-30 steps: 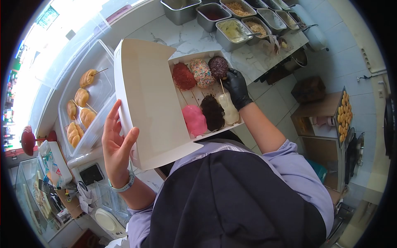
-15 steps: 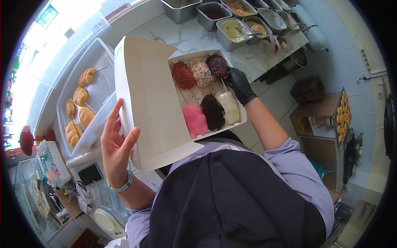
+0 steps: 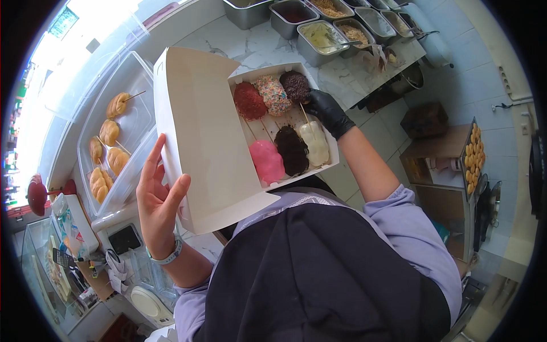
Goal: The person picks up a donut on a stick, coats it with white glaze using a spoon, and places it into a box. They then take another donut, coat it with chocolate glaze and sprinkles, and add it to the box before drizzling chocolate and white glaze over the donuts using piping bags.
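Note:
A white cardboard box (image 3: 208, 142) stands open in front of my apron, its lid raised on the left. Inside are several coated treats on sticks: a red crumb one (image 3: 250, 101), one with coloured sprinkles (image 3: 273, 95), one with chocolate sprinkles (image 3: 295, 86), a pink glazed one (image 3: 266, 162), a dark crumb one (image 3: 292, 150) and a white glazed one (image 3: 314, 144). My right hand (image 3: 327, 113), in a black glove, grips the box's right wall, fingertips beside the chocolate-sprinkled treat. My bare left hand (image 3: 158, 208) rests against the lid's outer side, thumb and fingers spread.
On the left, a clear plastic tub (image 3: 132, 74) holds several plain twisted pastries on sticks. Metal topping pans (image 3: 325, 43) line the marble counter (image 3: 219, 43) at the back. To the right, a tray of small pastries (image 3: 474, 154) tops a wooden cabinet (image 3: 436, 151).
The box and its treats have shifted slightly left in view. My right hand stays on the right wall, and my left hand keeps its spread pose at the lid.

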Tool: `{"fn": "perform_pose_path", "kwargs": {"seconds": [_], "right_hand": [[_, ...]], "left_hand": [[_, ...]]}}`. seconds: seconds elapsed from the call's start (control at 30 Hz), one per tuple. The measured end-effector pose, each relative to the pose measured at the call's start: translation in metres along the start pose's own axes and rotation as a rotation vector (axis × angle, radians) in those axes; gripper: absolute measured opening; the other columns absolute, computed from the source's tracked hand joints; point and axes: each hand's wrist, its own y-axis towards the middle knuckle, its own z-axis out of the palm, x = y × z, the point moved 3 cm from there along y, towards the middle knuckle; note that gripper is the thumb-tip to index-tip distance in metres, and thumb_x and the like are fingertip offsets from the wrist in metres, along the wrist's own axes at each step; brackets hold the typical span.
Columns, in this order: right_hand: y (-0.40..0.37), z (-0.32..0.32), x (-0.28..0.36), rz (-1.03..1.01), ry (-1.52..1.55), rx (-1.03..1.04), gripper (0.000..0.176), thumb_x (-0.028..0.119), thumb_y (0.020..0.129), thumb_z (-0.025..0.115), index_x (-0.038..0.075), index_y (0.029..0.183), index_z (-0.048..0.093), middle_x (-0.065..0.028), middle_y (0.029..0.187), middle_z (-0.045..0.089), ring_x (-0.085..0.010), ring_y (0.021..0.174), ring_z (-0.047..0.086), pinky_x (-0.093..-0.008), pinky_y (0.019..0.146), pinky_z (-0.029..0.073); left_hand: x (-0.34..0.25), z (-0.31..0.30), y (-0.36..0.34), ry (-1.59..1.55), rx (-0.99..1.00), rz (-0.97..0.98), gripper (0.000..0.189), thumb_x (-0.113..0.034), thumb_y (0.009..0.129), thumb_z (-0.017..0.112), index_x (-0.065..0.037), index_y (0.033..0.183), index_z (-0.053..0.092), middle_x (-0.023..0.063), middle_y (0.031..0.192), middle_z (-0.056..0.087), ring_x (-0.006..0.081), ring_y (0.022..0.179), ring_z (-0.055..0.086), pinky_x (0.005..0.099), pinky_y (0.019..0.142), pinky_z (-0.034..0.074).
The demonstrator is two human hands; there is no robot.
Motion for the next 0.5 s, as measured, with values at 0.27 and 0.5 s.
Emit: {"fn": "perform_pose_path", "kwargs": {"seconds": [0.27,0.5], "right_hand": [[-0.008,-0.002,0.002,0.093,0.147,0.110,0.026,0.026,0.088,0.043,0.009,0.102,0.056,-0.0013,0.094,0.058,-0.0083,0.083,0.054,-0.0238,0.078,0.043],[-0.018,-0.001,0.006,0.201,0.241,0.039,0.026,0.022,0.086,0.048,0.003,0.102,0.054,-0.0038,0.091,0.058,-0.0096,0.081,0.056,-0.0237,0.075,0.045]], "left_hand": [[0.001,0.000,-0.001,-0.014,-0.009,-0.023,0.067,-0.017,0.075,0.068,0.002,0.130,0.036,0.0179,0.114,0.051,0.0211,0.105,0.052,0.0323,0.082,0.048],[0.002,0.000,-0.001,-0.010,-0.015,-0.011,0.067,-0.018,0.074,0.069,0.003,0.129,0.036,0.0177,0.116,0.050,0.0213,0.106,0.051,0.0337,0.085,0.046]]}}
